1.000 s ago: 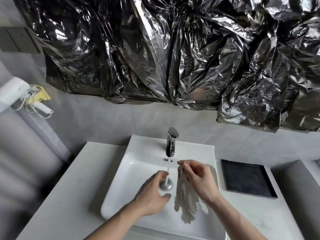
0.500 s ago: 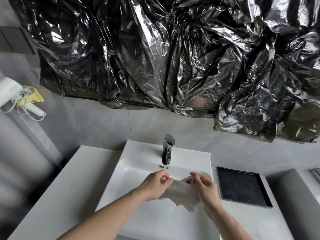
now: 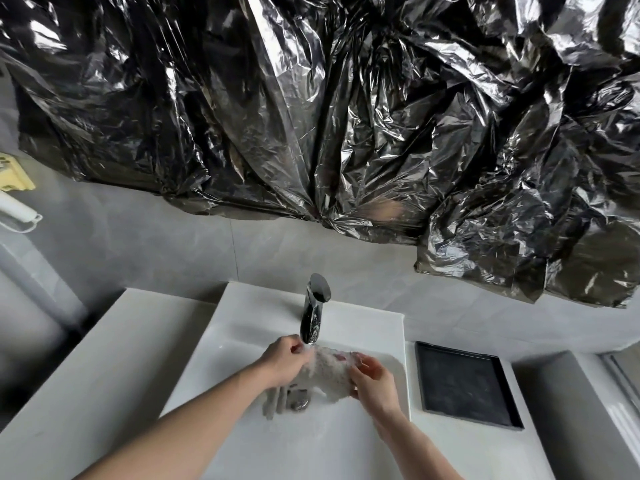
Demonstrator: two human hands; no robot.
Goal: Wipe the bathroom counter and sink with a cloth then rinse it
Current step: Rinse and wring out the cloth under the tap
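Rinse step judged underway. Cloth (image 3: 329,374) stretched under faucet (image 3: 313,315) above sink (image 3: 225,358); one edge pinched by left hand (image 3: 282,362), opposite edge gripped by right hand (image 3: 372,382). Cloth best kept spread, shifted through stream, then wrung low over drain (image 3: 299,403).

One head-worn wide-angle view looks forward and down, close above the sink (image 3: 363,327); the foil-covered wall (image 3: 311,116) rises behind the sink.
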